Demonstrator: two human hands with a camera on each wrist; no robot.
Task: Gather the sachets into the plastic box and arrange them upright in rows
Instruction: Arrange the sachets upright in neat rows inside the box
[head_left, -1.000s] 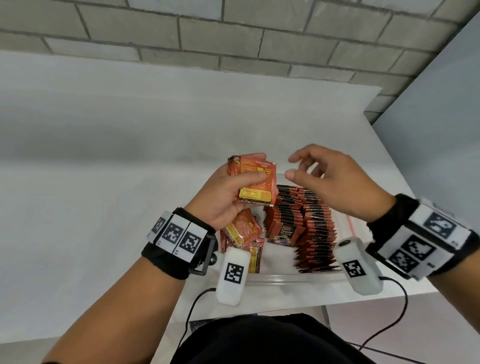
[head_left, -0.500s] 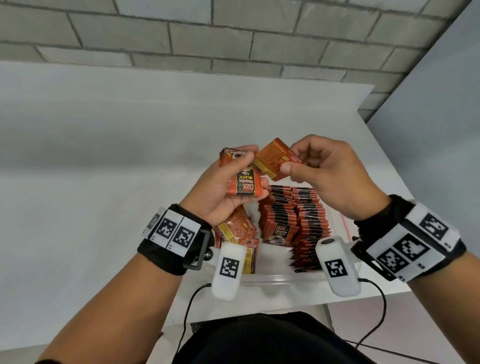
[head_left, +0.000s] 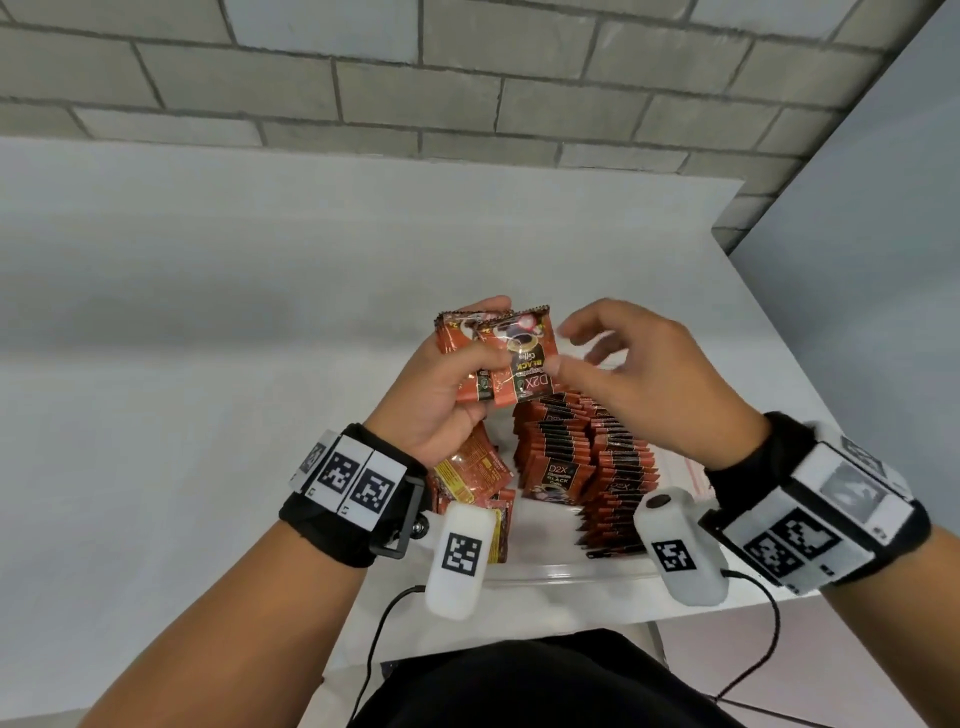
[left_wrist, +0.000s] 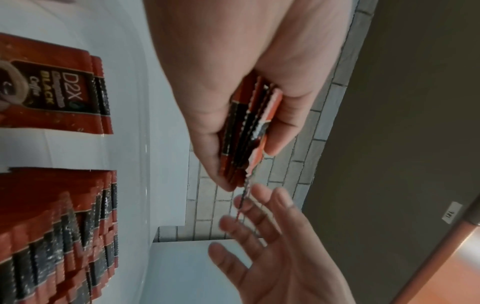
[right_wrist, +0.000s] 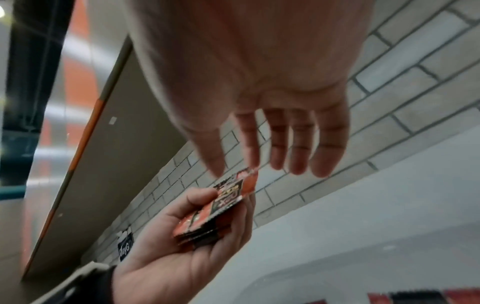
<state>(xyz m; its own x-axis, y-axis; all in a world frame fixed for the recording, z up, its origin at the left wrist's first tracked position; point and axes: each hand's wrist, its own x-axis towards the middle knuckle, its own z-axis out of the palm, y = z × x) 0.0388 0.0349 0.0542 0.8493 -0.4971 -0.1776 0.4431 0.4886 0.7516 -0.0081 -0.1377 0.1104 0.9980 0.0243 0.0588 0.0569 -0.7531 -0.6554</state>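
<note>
My left hand (head_left: 485, 338) grips a small stack of red and black coffee sachets (head_left: 511, 364) upright above the clear plastic box (head_left: 545, 571). My right hand (head_left: 566, 348) is beside the stack with its fingers spread, the thumb touching the front sachet's right edge. In the wrist views the stack (left_wrist: 249, 127) (right_wrist: 215, 207) sits between the left thumb and fingers, and the right fingers (right_wrist: 298, 154) are straight. Two rows of sachets (head_left: 571, 457) (left_wrist: 64, 236) stand upright in the box. A few loose sachets (head_left: 472, 467) lean at its left side under my left wrist.
The box sits at the near right corner of a white table (head_left: 208, 364), close to its front edge. A clear bag with a red strip (head_left: 691, 473) lies right of the box. A brick wall (head_left: 467, 78) stands behind, a grey panel (head_left: 883, 260) to the right.
The right hand pulled one sachet off the stack, turned it over and laid it on the front of the stack. Its fingers have now spread off it. The left hand kept its grip.
</note>
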